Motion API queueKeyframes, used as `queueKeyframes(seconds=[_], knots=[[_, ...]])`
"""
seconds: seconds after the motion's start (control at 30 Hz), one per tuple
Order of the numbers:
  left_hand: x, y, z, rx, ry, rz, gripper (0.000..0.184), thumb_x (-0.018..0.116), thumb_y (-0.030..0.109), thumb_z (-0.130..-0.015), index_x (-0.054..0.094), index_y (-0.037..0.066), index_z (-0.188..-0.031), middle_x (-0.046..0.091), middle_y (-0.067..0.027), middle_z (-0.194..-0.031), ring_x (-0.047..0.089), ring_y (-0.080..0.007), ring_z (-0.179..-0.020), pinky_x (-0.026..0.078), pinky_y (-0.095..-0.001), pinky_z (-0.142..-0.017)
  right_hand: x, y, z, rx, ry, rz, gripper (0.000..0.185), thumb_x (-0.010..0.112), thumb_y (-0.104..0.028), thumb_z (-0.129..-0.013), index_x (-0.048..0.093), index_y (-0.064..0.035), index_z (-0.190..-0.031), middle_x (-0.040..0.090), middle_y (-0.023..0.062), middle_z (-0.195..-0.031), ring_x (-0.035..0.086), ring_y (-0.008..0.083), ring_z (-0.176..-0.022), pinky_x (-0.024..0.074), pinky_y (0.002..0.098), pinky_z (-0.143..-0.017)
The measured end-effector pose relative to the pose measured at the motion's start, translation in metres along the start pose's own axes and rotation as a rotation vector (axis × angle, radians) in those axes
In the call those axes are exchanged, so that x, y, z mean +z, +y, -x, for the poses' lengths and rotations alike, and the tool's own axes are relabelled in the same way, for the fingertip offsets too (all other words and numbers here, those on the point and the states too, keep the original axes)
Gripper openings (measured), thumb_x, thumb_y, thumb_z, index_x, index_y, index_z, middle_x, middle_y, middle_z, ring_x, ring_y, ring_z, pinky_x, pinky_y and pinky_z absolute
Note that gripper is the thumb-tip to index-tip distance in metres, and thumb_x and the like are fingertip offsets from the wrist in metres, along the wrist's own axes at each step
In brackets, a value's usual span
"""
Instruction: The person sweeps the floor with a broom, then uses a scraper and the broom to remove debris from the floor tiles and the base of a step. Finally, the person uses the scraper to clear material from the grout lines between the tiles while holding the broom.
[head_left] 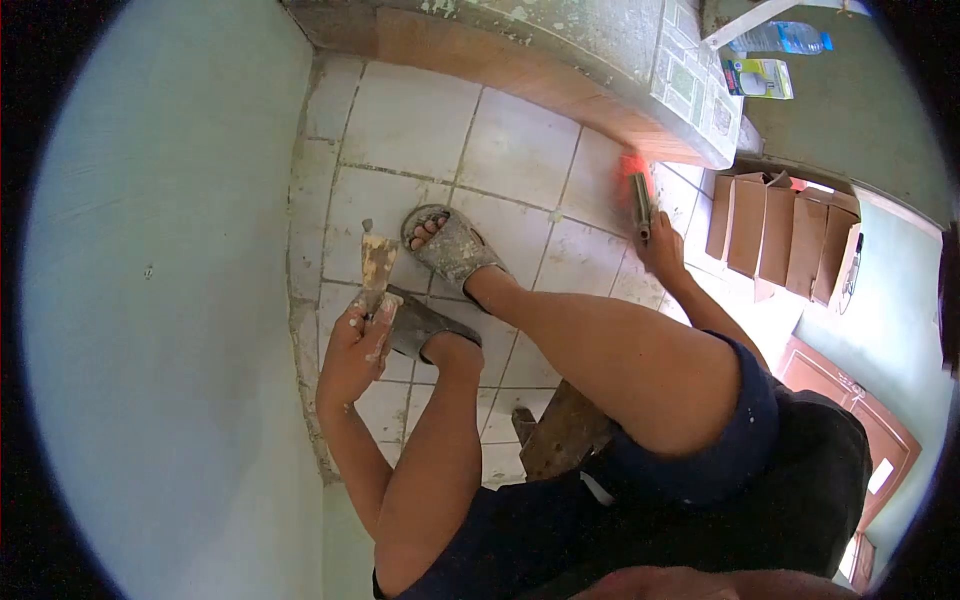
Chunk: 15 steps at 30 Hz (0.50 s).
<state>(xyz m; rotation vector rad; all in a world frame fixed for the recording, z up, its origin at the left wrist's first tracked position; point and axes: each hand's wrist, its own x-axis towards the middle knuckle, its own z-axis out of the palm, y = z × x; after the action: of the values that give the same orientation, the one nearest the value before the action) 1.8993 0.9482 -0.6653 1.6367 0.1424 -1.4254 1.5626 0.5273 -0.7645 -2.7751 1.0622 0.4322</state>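
Left hand (358,345): fingers wrapped round the handle of a scraper (378,262), so scraper is firmly grasped. Blade is pointed away from the body, smeared with tan residue; fingers are speckled with white. Right hand (665,248): a metal tube (641,205) is grasped, arm stretched well out to the right of the left grip. A red part (632,165) is seen at the tube's far end (blurred, exact form can't be told).

Just right of the left grip, left slipper (430,330) is seen, partly covered by the hand. Right slipper (455,250), caked with pale residue, is set farther out, between the two grips. Stool (565,435) is placed nearer the body than both grips, partly hidden by the shorts (700,460). White tiled floor (405,110) is spread beneath, joints dirty.

Pale green wall (170,300) is located left of the left grip, apart from it. Ledge (560,40) is run across beyond both grips, its near corner close to the red part. Beyond the right grip, to its right, box (785,235) is stood with flaps raised. Past the ledge's end, packet (760,78) and bottle (785,38) are seen. Reddish door (870,430) is placed farthest right.
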Motion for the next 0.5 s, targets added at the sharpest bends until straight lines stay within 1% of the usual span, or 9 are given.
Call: queueKeyframes(seconds=[0.03,0.07,0.13,0.2,0.27,0.3,0.33,0.4,0.5], knots=[[0.001,0.001,0.0,-0.016,0.015,-0.021,0.034,0.058,0.038,-0.097,0.064,0.006,-0.108,0.041,0.0063,-0.059,0.034,-0.004,-0.046,0.027,-0.0224,-0.038,-0.003,-0.013,0.004,0.058,-0.003,-0.012,0.056,0.066,-0.021,-0.084,0.043,-0.0003,-0.131,0.057,0.0251,-0.101,0.064,0.0415,-0.084,0.0537,0.0498,-0.068],[0.002,0.0,-0.001,-0.016,0.011,-0.024,0.034,0.058,0.038,-0.097,0.064,0.006,-0.108,0.041,0.0063,-0.059,0.034,-0.004,-0.046,0.027,-0.0224,-0.038,-0.006,-0.028,0.002,0.011,0.029,-0.104,0.057,0.068,-0.021,-0.082,0.044,-0.0014,-0.13,0.059,0.0252,-0.107,0.065,0.043,-0.082,0.0539,0.0494,-0.068],[0.004,-0.002,-0.001,-0.017,0.022,0.009,0.035,0.058,0.039,-0.097,0.064,0.006,-0.108,0.041,0.006,-0.059,0.033,-0.0042,-0.046,0.026,-0.0225,-0.038,-0.012,-0.081,-0.016,-0.096,0.059,-0.242,0.059,0.071,-0.019,-0.079,0.046,-0.0044,-0.129,0.059,0.0247,-0.111,0.065,0.0422,-0.088,0.0543,0.0479,-0.074],[0.007,0.0,-0.002,-0.006,0.018,-0.007,0.036,0.059,0.04,-0.097,0.064,0.006,-0.108,0.04,0.0059,-0.059,0.033,-0.0043,-0.046,0.026,-0.0226,-0.038,-0.042,-0.167,-0.057,-0.162,-0.113,-0.286,0.066,0.074,-0.018,-0.075,0.043,-0.0073,-0.133,0.059,0.0242,-0.115,0.063,0.0414,-0.095,0.0538,0.0473,-0.079],[0.009,0.004,-0.003,0.005,0.016,-0.011,0.037,0.059,0.04,-0.097,0.065,0.005,-0.108,0.04,0.0058,-0.058,0.033,-0.0045,-0.046,0.026,-0.0228,-0.038,-0.038,-0.235,-0.1,-0.475,-0.014,-0.347,0.078,0.075,-0.022,-0.076,0.036,-0.0134,-0.142,0.057,0.0218,-0.123,0.063,0.0394,-0.1,0.0537,0.0475,-0.084],[0.009,0.006,-0.002,-0.009,0.011,-0.012,0.038,0.059,0.041,-0.096,0.065,0.005,-0.108,0.04,0.0056,-0.057,0.033,-0.0045,-0.046,0.026,-0.0229,-0.038,-0.02,-0.268,-0.127,-0.499,0.001,-0.25,0.076,0.073,-0.025,-0.079,0.036,-0.0134,-0.144,0.057,0.021,-0.123,0.065,0.0382,-0.098,0.0547,0.0472,-0.081],[0.01,0.007,-0.002,-0.025,0.005,-0.013,0.039,0.06,0.042,-0.096,0.065,0.005,-0.108,0.039,0.0055,-0.057,0.033,-0.0045,-0.046,0.026,-0.0231,-0.038,-0.02,-0.299,-0.143,-0.621,0.166,-0.281,0.073,0.069,-0.024,-0.082,0.034,-0.0132,-0.145,0.058,0.0213,-0.121,0.066,0.0375,-0.092,0.0552,0.0472,-0.076],[0.014,0.006,-0.002,-0.034,0.027,-0.003,0.039,0.06,0.042,-0.096,0.064,0.005,-0.108,0.04,0.0054,-0.057,0.033,-0.0044,-0.046,0.026,-0.0232,-0.038,-0.018,-0.34,-0.175,-0.698,0.142,-0.198,0.073,0.067,-0.021,-0.082,0.033,-0.0131,-0.146,0.058,0.0226,-0.122,0.067,0.0378,-0.086,0.0551,0.0476,-0.07],[0.012,0.009,-0.002,-0.044,0.032,-0.007,0.04,0.061,0.042,-0.096,0.064,0.005,-0.11,0.041,0.005,-0.058,0.033,-0.0044,-0.046,0.026,-0.0232,-0.038,0.001,-0.336,-0.201,-0.595,0.06,-0.13,0.074,0.067,-0.021,-0.082,0.032,-0.0141,-0.148,0.056,0.0239,-0.123,0.067,0.0383,-0.082,0.0546,0.0477,-0.065]])
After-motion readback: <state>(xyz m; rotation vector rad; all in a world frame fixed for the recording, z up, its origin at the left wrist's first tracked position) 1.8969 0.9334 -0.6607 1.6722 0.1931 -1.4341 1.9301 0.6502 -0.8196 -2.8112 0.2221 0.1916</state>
